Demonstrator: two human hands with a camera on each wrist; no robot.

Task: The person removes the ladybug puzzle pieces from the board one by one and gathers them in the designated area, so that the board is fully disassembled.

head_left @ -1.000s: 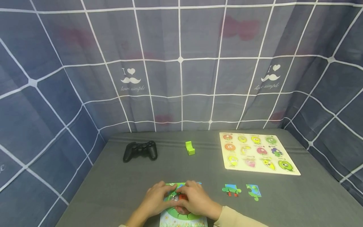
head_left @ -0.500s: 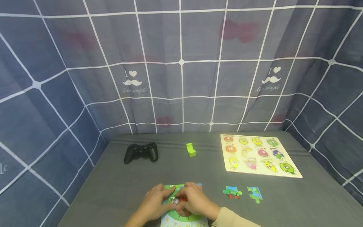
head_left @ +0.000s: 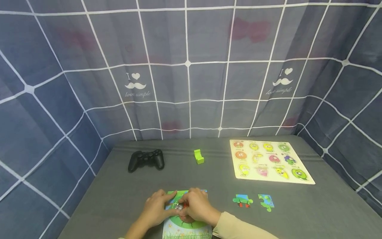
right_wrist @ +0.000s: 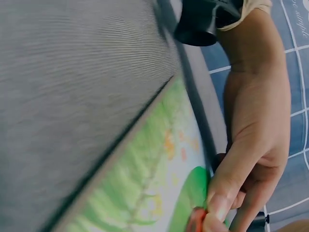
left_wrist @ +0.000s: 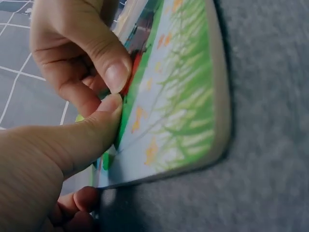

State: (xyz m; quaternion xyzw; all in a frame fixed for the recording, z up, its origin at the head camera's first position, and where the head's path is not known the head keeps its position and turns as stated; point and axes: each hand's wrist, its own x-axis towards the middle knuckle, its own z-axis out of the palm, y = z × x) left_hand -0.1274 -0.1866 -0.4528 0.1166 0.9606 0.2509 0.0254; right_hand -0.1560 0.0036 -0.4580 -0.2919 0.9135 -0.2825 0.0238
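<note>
Grey table (head_left: pixel 119 202): it carried everything; its cloth top probably held weakly, so a hard sideways push could make things slide.
Fruit board (head_left: pixel 259 178): it lay flat at the far right, well apart from both hands, and seemed at little risk.
Puzzle board (head_left: pixel 186 230): it lay flat near the person, under both hands. Uneven pressing could turn it or lift one edge.
Left hand (head_left: pixel 156 206): its thumb was at the top face, other fingers at the rim; whether they truly clasped it, I could not tell. A weak hold might let it shift.
Right hand (head_left: pixel 197 206): thumb and bent finger pinched the red piece. The two thumbs were so close that one could hinder the other.
Controller (head_left: pixel 146 160): it stood back left, out of danger.
Loose pieces (head_left: pixel 242 200): two lay apart, to the right; a swing of the sleeve (head_left: pixel 238 227) could sweep them.
Green block (head_left: pixel 198 157): it sat behind, safe enough.
Red piece (right_wrist: pixel 196 221): it was at the puzzle board, mostly hidden; a crooked push could jam it, because fingers covered its edges.
</note>
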